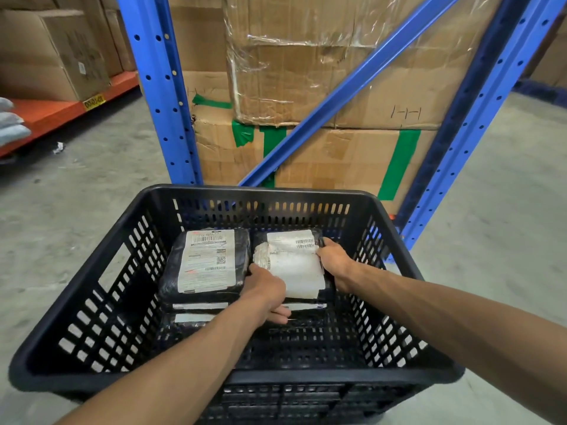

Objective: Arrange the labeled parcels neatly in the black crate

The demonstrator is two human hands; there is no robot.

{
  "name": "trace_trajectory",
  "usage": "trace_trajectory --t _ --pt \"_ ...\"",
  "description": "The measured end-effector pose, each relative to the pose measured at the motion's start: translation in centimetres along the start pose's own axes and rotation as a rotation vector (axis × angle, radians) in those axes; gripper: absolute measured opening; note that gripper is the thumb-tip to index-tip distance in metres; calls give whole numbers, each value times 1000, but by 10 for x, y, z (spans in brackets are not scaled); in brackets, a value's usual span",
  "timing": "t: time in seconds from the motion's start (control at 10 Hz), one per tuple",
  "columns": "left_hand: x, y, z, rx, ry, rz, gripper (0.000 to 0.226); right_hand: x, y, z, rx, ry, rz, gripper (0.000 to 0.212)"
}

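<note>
Two labeled parcels are seen lying side by side on top of a stack at the far end of the black crate (101,240), which is set on a concrete floor in front of blue racking (159,87) loaded with cardboard boxes (306,72). The left parcel (208,262) is left untouched, its white label facing up. The right parcel (291,262) is held from both sides: its near left edge is clasped by the left hand (267,289), with the fingers curled under, and its far right edge is gripped by the right hand (334,262). Edges of further parcels (199,306) are visible beneath the top two, so a second layer is judged to be under way, while the near half of the crate floor is bare. The step in hand is judged to be the squaring of the right parcel against its neighbour. Trouble could arise from here in a few ways: the soft black wrapping could slide on the parcel beneath if it is pushed unevenly, so that the parcel ends up skewed or overlapping the left one; the loose, creased label could be caught by the fingers and torn; and the stack could lean toward the empty near side if pressure is applied there.
</note>
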State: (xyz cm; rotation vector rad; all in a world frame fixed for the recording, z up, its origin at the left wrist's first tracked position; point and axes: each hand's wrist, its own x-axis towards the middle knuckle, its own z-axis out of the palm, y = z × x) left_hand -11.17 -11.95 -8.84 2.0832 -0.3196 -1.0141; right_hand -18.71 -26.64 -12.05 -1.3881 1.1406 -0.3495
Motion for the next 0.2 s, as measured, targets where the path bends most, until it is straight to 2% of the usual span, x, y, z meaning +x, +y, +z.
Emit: trace_trajectory --t 0.1,0.2 --pt "-9 5 -2 20 -24 17 70 -4 -3 -6 -63 -61 44 48" --pt "-20 16 -10 129 174 174 68 -19 -16 -13 -191 -73 -49 70"
